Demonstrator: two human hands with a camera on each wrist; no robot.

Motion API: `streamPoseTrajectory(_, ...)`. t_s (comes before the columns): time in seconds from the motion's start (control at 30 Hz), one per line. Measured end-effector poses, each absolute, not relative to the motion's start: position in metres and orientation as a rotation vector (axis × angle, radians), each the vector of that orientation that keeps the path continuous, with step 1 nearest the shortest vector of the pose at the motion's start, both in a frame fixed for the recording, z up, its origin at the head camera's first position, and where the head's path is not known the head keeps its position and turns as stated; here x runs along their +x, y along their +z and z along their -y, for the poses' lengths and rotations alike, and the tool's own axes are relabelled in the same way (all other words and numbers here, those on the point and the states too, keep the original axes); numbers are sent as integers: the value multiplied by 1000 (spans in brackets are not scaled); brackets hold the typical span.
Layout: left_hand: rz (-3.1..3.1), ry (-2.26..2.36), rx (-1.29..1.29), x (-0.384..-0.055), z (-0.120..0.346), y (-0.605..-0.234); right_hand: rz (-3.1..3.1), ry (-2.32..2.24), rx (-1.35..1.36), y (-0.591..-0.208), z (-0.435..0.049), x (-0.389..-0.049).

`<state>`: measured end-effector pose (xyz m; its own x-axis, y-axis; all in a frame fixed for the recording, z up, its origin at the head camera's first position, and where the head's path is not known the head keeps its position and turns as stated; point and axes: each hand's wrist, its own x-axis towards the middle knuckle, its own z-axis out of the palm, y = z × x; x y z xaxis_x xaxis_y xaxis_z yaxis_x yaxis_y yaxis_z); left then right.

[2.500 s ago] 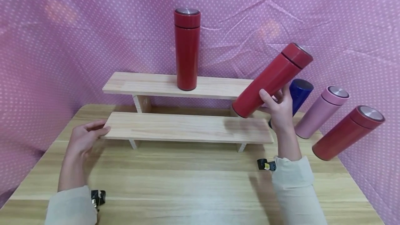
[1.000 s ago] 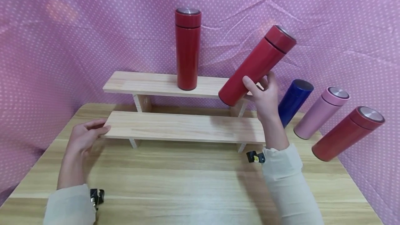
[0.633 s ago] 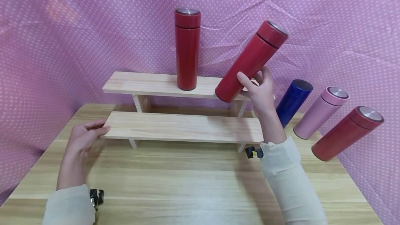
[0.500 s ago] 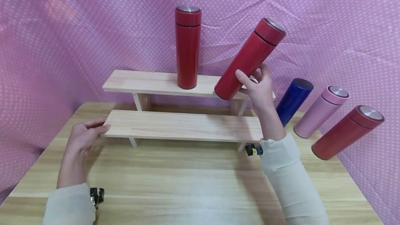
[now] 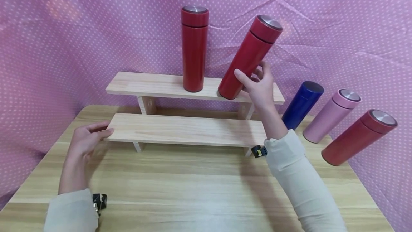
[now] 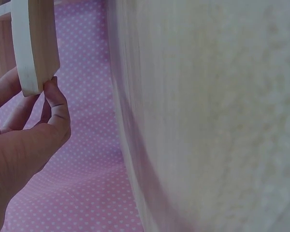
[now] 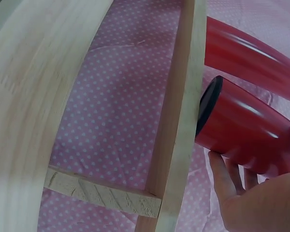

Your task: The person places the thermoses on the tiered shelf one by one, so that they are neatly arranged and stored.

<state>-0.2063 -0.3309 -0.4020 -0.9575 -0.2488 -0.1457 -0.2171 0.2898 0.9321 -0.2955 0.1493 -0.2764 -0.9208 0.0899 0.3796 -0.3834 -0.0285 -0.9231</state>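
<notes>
In the head view my right hand (image 5: 260,88) grips a red thermos (image 5: 246,60) by its lower half. It leans to the right, its base at the upper board of a two-tier wooden shelf (image 5: 145,82). The right wrist view shows the black-rimmed base of this red thermos (image 7: 249,128) close to the board edge; whether it touches is unclear. A second red thermos (image 5: 194,49) stands upright on the same board, just left of it. My left hand (image 5: 86,139) pinches the left end of the lower board, thumb on top, as the left wrist view of the hand (image 6: 31,140) confirms.
Right of the shelf, a blue thermos (image 5: 302,105), a pink thermos (image 5: 331,115) and another red thermos (image 5: 358,137) stand on the wooden table (image 5: 180,185). A pink dotted cloth (image 5: 96,20) hangs behind and along both sides.
My right hand has carried the red thermos left and up, from beside the blue thermos to the upper board, and it leans less now. My left hand has stayed at the lower board's end.
</notes>
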Motion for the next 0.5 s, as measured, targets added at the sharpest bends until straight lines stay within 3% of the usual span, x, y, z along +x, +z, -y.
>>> streamPoseTrajectory(0.5,2505,-1769,441,-207,331,-402,2046,1923,258,-265,-138,-306)
